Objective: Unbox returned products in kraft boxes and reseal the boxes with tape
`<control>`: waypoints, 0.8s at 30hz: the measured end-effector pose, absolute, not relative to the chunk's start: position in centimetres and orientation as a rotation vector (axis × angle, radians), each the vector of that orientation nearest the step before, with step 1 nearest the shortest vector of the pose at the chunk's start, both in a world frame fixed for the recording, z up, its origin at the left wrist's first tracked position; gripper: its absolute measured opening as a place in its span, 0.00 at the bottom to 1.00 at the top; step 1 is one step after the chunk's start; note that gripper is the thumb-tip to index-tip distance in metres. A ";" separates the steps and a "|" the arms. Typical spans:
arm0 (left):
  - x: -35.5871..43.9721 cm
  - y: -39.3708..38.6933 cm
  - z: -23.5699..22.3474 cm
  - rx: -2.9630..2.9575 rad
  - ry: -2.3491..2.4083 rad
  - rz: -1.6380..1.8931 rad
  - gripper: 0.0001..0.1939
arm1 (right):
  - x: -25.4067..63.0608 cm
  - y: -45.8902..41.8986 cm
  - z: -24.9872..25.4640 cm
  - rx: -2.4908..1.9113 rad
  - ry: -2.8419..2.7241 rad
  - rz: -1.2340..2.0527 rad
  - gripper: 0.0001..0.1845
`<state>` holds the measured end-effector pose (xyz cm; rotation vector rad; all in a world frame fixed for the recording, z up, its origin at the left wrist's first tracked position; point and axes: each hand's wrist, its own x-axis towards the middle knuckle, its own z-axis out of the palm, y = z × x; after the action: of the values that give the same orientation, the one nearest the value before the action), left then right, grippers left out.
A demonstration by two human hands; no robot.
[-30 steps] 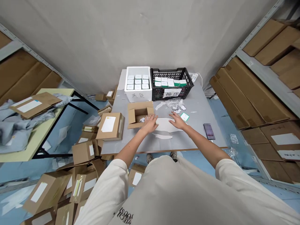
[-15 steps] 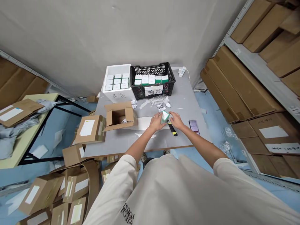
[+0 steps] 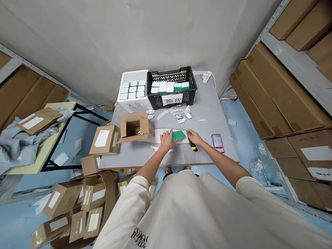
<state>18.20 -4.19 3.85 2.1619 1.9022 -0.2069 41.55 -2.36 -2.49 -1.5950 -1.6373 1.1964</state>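
Observation:
A small green-and-white box point(image 3: 178, 135) lies on its side, green face up, on a white sheet point(image 3: 156, 137) on the table. My left hand point(image 3: 167, 139) is closed round its left end. At the opposite end, my right hand point(image 3: 195, 137) has its fingers curled together just beside the box. Whether anything is between those fingertips is too small to make out. A black and yellow utility knife point(image 3: 192, 146) lies under and in front of my right hand, its upper part partly covered by the fingers.
An open carton point(image 3: 136, 137) stands left of my hands, a closed carton point(image 3: 103, 152) beyond it. At the back, a white foam box point(image 3: 133, 104) and a black crate point(image 3: 192, 93) hold several small boxes. Crumpled paper point(image 3: 181, 120) lies before the crate; a phone point(image 3: 218, 143) lies right.
The small box has tipped from white end up to lying with its green side up. My left hand now grips its left end, and my right hand has come away from it slightly.

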 end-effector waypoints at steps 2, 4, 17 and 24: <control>17.2 -4.6 3.0 2.126 1.919 -0.301 0.49 | 41.5 -2.6 -3.8 -1.655 -1.653 1.232 0.18; 16.3 -4.8 2.0 2.086 1.919 -0.378 0.49 | 41.2 -2.8 -4.8 -1.705 -1.675 1.257 0.18; 16.2 -3.3 -3.5 2.094 1.684 -0.162 0.40 | 41.2 -4.6 -6.8 -1.794 -1.617 1.265 0.19; 21.0 -0.5 -3.3 2.106 1.529 -0.066 0.43 | 42.1 -5.1 -4.6 -1.902 -1.561 1.175 0.17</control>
<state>20.95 -0.47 -3.28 2.1062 1.5292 -0.0662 42.06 -5.09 -4.62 -1.9018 -1.5613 1.1751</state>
